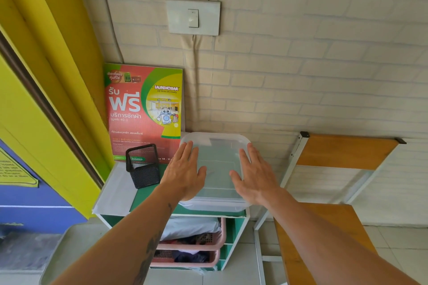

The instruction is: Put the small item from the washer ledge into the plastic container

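A clear plastic container (pixel 217 157) with its lid on stands on top of a green shelf unit (pixel 148 194) against the wall. My left hand (pixel 185 169) lies flat on the lid's left side, fingers spread. My right hand (pixel 254 173) lies flat on the lid's right side, fingers spread too. Neither hand holds anything. No small item shows in either hand or through the cloudy lid. The washer ledge is not clearly in view.
A black mesh cup (pixel 143 165) stands left of the container, in front of a red and green laundry poster (pixel 144 111). Pink baskets (pixel 196 245) with clothes sit in the shelves below. A wooden chair (pixel 324 215) stands to the right. A light switch (pixel 193 17) is on the wall.
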Demonstrator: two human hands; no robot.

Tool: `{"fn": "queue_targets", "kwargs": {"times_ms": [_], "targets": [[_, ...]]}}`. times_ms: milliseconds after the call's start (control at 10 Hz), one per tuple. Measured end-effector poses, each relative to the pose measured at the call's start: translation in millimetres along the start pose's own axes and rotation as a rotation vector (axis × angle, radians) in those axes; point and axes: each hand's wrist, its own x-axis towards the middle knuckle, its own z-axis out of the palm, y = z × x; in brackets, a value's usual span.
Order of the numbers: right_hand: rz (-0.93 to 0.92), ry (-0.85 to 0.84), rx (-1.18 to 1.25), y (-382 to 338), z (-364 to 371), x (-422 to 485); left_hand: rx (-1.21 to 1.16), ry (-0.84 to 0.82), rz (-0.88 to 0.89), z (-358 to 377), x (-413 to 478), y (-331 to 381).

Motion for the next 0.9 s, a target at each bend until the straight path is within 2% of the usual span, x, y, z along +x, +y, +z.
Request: {"fn": "queue_targets", "kwargs": {"times_ms": [400, 700, 900], "targets": [[0.013, -0.054, 0.005, -2.0, -0.6, -3.9, 0.104, -0.057, -0.01, 5.9, 1.3, -0.5], [0.001, -0.058, 0.1, 5.5, -22.7, -9.3, 0.095, -0.08, -0.033, -17.0, 1.3, 8.0], [0.01, 0.001, 0.162, 15.3, -53.5, -28.6, 0.096, 0.002, -0.029, -38.2, -2.9, 28.0]]}}
